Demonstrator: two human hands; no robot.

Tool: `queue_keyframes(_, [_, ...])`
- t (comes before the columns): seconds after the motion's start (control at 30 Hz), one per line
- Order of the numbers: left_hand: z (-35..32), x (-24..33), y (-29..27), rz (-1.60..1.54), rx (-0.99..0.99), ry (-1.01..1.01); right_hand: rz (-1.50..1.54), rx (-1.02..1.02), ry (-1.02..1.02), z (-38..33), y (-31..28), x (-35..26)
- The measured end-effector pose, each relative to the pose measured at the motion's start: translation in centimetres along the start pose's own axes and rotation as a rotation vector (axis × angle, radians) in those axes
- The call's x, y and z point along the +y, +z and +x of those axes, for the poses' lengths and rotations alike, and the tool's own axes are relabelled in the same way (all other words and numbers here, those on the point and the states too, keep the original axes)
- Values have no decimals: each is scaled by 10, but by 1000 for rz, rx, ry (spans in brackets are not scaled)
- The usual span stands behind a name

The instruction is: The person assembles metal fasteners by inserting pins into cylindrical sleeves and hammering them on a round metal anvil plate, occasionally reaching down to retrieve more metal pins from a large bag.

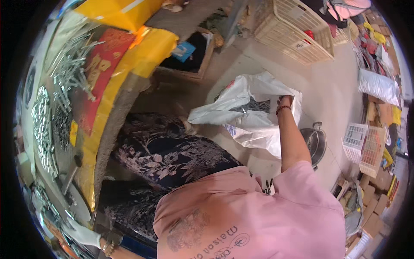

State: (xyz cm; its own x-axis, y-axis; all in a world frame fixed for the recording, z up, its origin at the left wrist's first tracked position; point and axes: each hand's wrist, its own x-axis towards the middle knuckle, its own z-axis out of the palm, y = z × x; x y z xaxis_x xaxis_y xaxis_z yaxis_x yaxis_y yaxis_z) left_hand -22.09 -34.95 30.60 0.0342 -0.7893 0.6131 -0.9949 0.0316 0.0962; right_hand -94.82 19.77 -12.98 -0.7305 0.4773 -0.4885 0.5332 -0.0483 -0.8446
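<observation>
My right hand reaches down and away from me into the mouth of a white plastic bag that sits on the concrete floor. The fingers are buried behind the bag's rim, so I cannot tell whether they are curled or spread; only the wrist shows, with a dark red bead bracelet around it. Inside the bag's opening I see a dark heap of small metal pieces, too blurred to name. Just beside the bag, on its right, stands a steel pot.

My left hand is far off at the lower left — it wears a white glove and lies with fingers loosely spread, touching the edge of the work table. On that table, over a yellow and red covering, lie piles of silvery nails. My lap, in dark flowered fabric, fills the space between table and bag. Farther off stands a cream plastic basket.
</observation>
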Motion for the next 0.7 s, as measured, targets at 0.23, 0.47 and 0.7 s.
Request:
queue_keyframes(0.23, [3,2,18,-103,-50,-65,-1566,-808,-314,-39,27,57])
queue_keyframes(0.47, [9,-33,17,-58,-39,-69,-1901,-622,-450,-115,58,38])
queue_keyframes(0.7, [17,-34,15,53,-20,-27,-1583,-666,-578,-141,33,97])
